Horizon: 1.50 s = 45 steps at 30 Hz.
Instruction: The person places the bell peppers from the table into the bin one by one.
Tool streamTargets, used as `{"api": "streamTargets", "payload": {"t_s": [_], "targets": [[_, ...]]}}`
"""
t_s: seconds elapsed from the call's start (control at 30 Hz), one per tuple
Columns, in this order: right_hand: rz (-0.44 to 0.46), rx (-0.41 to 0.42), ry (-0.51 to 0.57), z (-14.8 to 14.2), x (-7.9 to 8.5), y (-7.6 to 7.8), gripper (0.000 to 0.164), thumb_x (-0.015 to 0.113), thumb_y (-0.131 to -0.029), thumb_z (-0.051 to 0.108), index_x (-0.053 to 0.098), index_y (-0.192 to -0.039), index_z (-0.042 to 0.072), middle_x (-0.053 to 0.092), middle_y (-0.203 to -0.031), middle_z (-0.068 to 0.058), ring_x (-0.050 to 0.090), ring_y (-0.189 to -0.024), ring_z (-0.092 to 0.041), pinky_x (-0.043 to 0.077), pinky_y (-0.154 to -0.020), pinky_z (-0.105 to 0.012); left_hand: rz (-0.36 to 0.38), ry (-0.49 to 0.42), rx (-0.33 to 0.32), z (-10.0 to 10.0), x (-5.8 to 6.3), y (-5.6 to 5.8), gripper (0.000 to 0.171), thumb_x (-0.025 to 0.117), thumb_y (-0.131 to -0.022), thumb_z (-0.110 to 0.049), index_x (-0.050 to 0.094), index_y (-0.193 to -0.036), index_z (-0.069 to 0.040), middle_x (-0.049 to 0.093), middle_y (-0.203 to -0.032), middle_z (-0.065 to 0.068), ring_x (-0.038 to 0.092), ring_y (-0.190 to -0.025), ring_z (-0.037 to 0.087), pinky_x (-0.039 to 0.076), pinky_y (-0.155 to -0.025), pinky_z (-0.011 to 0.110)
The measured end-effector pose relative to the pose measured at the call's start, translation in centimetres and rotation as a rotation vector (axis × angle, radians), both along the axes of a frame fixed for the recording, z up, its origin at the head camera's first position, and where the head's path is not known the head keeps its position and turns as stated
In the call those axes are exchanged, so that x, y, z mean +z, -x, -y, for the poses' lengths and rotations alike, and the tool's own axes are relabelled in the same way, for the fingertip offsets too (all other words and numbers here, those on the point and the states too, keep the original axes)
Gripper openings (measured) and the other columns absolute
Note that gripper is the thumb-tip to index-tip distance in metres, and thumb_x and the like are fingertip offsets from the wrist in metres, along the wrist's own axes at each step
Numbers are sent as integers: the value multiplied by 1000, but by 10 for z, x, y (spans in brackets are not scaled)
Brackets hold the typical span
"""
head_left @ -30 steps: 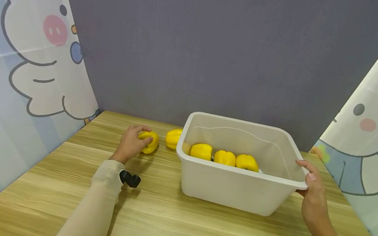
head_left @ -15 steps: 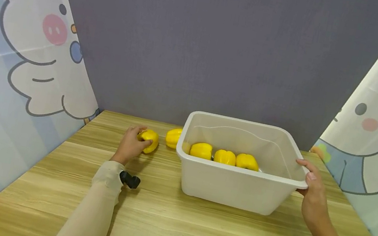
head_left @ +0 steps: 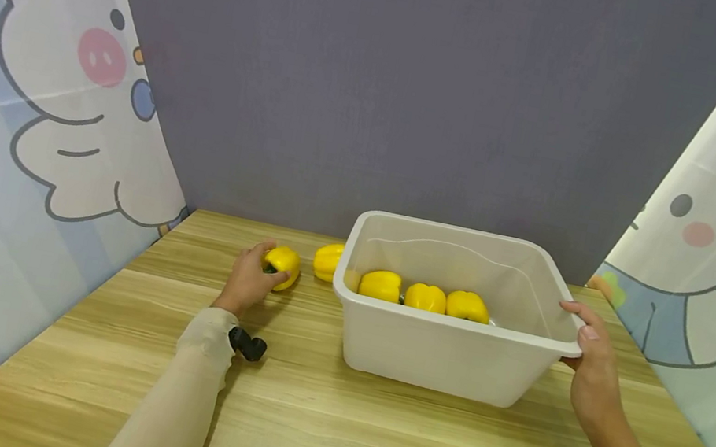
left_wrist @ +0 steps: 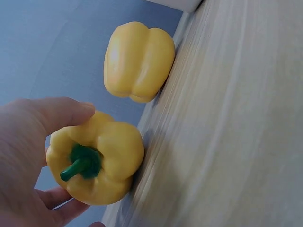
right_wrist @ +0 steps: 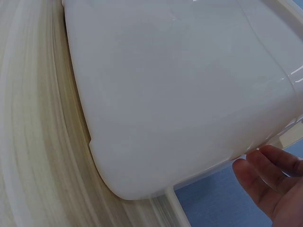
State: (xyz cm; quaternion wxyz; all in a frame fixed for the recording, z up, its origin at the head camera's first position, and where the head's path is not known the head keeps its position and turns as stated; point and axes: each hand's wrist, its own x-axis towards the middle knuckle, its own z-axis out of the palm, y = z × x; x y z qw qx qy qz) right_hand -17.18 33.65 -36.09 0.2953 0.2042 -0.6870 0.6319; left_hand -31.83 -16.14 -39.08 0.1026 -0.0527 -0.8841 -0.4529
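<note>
A: Look at your left grip (head_left: 250,280). It sits slightly farther back, toward nine o'clock, than a second ago, so the pepper (head_left: 284,265) is less covered. Its green stem (left_wrist: 79,165), plain in the left wrist view, now also peeks out in the head view.

B: Your thumb (left_wrist: 64,113) and fingers lie round that pepper, holding it, the thumb near its six o'clock in the head view. How firmly, you cannot tell from here.

A: The pepper itself appears to rest on the worktop (head_left: 322,425), at nine o'clock from the tub (head_left: 428,356) and well apart from it. It barely shifts over that second.

B: So, as a judgement, you are adjusting or easing your hold, not carrying; which one is unclear.

A: Your right grip (head_left: 596,381) still pinches the tub's rim at three o'clock, which should keep it steady.

B: Three peppers (head_left: 426,297) sit inside in a row. The other pepper (head_left: 326,261) lies outside, at two o'clock from yours, near but not touching. Your count is unchanged: three in, two out.
</note>
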Motion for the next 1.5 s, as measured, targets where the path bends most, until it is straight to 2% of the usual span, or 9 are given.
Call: {"api": "streamTargets", "payload": {"t_s": [0.5,0.93,1.5], "targets": [[6,-9,-10,0,0,-2,42,29,-107,21,55,-137,6,53,-125,-6,54,-92,-15,48,-69,-19,21,7,9,1,-2,-1,76,76,-91,-27,35,-153,-9,38,-142,26,44,-124,41,39,-103,58],[6,-20,-14,1,1,-2,42,30,-107,21,54,-137,5,52,-125,-8,55,-91,-15,49,-69,-20,7,78,37,-1,-3,-1,82,79,-87,-31,34,-152,-9,40,-141,27,47,-122,42,40,-101,59],[-3,-24,-19,0,1,-2,42,30,-107,21,54,-137,4,54,-124,-7,56,-90,-14,49,-69,-19,-2,117,23,-2,-2,-2,76,77,-89,-25,34,-150,-8,43,-139,26,49,-121,43,41,-99,60]]}}
